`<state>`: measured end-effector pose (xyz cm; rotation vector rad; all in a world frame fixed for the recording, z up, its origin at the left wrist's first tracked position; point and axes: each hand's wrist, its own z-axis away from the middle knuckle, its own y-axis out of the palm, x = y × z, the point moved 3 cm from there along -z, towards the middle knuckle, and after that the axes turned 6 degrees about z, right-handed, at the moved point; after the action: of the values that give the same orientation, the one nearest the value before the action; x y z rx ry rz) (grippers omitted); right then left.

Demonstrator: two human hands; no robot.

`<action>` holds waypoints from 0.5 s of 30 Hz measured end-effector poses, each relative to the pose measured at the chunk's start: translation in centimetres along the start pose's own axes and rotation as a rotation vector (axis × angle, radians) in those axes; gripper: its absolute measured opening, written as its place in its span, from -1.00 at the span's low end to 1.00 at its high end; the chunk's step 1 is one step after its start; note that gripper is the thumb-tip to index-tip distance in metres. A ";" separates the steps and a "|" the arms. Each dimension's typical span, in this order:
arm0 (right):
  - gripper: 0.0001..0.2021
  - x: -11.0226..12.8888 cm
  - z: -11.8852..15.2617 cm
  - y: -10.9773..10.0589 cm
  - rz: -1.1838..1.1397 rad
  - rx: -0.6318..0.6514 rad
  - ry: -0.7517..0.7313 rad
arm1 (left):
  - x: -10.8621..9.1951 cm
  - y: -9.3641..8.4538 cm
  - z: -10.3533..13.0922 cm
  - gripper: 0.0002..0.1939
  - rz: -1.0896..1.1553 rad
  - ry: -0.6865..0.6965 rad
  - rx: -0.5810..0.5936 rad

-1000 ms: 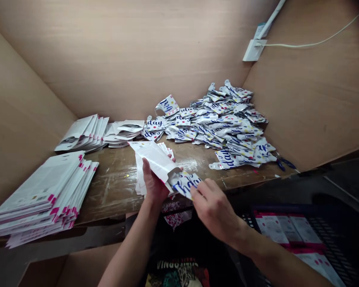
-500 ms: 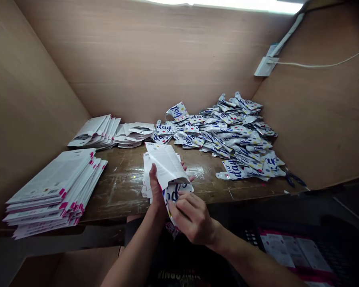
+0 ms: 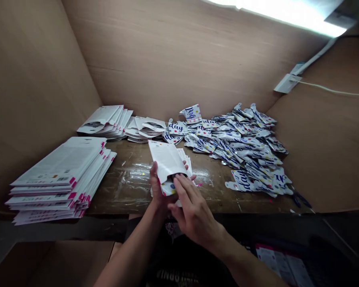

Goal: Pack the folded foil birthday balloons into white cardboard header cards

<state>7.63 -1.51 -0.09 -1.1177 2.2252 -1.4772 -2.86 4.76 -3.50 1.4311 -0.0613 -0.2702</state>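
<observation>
My left hand (image 3: 156,185) is closed around a white paper sleeve (image 3: 166,157), held at a tilt above the table with its curved opening toward me. A folded foil balloon (image 3: 168,189), white with coloured dots, sticks partly out of that opening. My right hand (image 3: 193,207) presses on it with outstretched fingers, the tips inside the opening and the thumb apart below. Under the sleeve lie more white sleeves (image 3: 185,157), mostly hidden by my hands.
A tall stack of white sleeves (image 3: 60,163) stands at left, more sleeves (image 3: 107,119) behind. Folded balloons (image 3: 239,139) are heaped at back right, near dark-handled scissors or pliers (image 3: 300,200). Cardboard walls (image 3: 173,59) enclose the table (image 3: 128,175). A printed package (image 3: 283,259) lies low at right.
The balloon has gone further into the sleeve. My right hand has changed from curled fingers on the balloon to straight fingers at the opening. The whole view has shifted slightly.
</observation>
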 end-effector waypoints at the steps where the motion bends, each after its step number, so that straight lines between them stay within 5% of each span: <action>1: -0.33 0.5 0.0 0.0 0.011 0.021 -0.026 | -0.4 0.0 0.0 -0.08 0.005 0.023 -0.013; 3: -0.27 0.8 -0.1 0.3 0.042 0.077 -0.060 | -0.8 0.2 0.2 -0.09 -0.022 0.022 -0.021; 7: -0.64 -2.3 -4.1 0.8 0.111 0.025 0.016 | -1.6 0.3 -0.1 -0.04 -0.398 0.067 0.011; 11: -0.68 -5.8 -14.9 1.4 0.263 -0.098 0.063 | -5.2 -1.6 -0.6 -0.04 -1.091 0.456 -0.239; 13: -0.71 -6.1 -20.9 2.2 0.330 -0.013 0.035 | -6.4 -3.0 -0.9 0.09 -1.528 0.492 -0.404; 15: -0.75 -5.6 -25.3 3.3 0.322 0.159 -0.026 | -7.0 -4.3 -1.2 0.02 -1.928 0.462 -0.499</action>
<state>-4.63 20.27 7.48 -0.6879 2.1054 -1.4596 -9.97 7.00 -7.04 0.5787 1.6983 -1.3574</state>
